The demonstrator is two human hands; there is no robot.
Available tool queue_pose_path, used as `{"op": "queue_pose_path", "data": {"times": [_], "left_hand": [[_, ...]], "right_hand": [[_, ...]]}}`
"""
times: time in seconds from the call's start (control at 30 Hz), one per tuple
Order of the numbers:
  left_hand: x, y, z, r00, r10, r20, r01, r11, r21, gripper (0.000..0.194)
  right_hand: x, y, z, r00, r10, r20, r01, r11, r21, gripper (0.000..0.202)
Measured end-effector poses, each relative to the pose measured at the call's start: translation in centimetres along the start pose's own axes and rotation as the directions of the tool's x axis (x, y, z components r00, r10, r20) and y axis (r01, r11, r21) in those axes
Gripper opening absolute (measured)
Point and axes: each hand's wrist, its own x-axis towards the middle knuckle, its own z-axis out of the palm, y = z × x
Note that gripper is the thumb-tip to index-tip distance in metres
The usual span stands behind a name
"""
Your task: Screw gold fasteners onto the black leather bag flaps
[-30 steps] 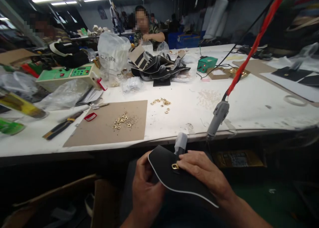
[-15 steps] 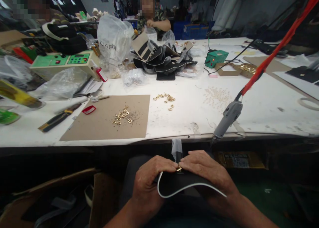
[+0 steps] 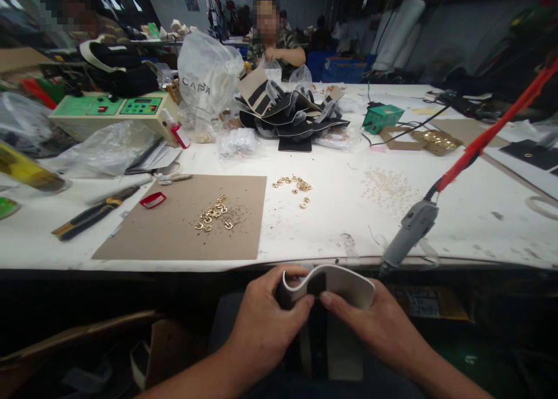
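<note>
Both hands low, held just short of the table edge. Left hand [image 3: 272,312] grips the left side of a bent black piece [image 3: 344,286], thumb on the pale face turned toward the wearer, other fingers around the far side. Right hand [image 3: 383,317] pinches the same piece from the right, its thumb tip just beside the left thumb tip. The piece lies between the two sets of fingers, upper edge curled in a wave above the thumbs. A dark patch [image 3: 317,283] shows on the pale face just above the thumb tips. Below the thumbs, a dark strip [image 3: 318,344] hangs down; its attachment is hidden.

Ahead of the fingers, on the white table [image 3: 322,225]: small gold fittings [image 3: 300,185] in a loose group. Ahead and left of the left fingers: a brown board [image 3: 143,233] bearing more gold buckles [image 3: 213,213]; farther left, pliers [image 3: 96,213].

Near the right fingers, up and to the right: a grey driver [image 3: 410,233], tilted, on a red-wrapped cord [image 3: 501,123]. Well beyond both hands: a heap of black pieces [image 3: 296,115], and behind it a co-worker's patterned sleeve [image 3: 290,42].
</note>
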Motion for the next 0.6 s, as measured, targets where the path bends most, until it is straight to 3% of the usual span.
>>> {"op": "queue_pose_path", "data": {"times": [0.1,0.17,0.27,0.33,0.43,0.6], "left_hand": [[-1.3,-0.4,0.4,0.996,-0.086,0.025,0.086,0.996,-0.018,0.025],[-1.1,-1.2,0.7,0.994,-0.111,0.016,0.111,0.993,-0.039,0.024],[1.8,-2.6,1.2,0.998,-0.055,0.016,0.056,0.994,-0.096,0.025],[4.6,-3.3,1.4,0.999,-0.053,0.008,0.053,0.992,-0.118,0.029],[8.3,-3.7,1.5,0.996,-0.089,-0.022,0.086,0.991,-0.107,0.029],[11.1,-4.2,1.8,0.987,-0.161,-0.02,0.159,0.986,-0.051,0.021]], "right_hand": [[-1.3,0.5,0.1,0.998,0.053,0.04,-0.053,0.998,0.014,0.033],[-1.1,1.1,-0.1,0.991,0.105,0.079,-0.108,0.994,0.033,0.037],[1.6,2.1,-0.6,0.992,0.089,0.088,-0.094,0.994,0.052,0.04],[4.3,2.4,-1.0,0.997,0.067,0.042,-0.068,0.997,0.037,0.04],[8.1,2.4,-1.0,0.988,0.145,-0.059,-0.147,0.989,-0.028,0.033],[10.8,2.2,-0.6,0.966,0.21,-0.154,-0.227,0.968,-0.106,0.025]]}}
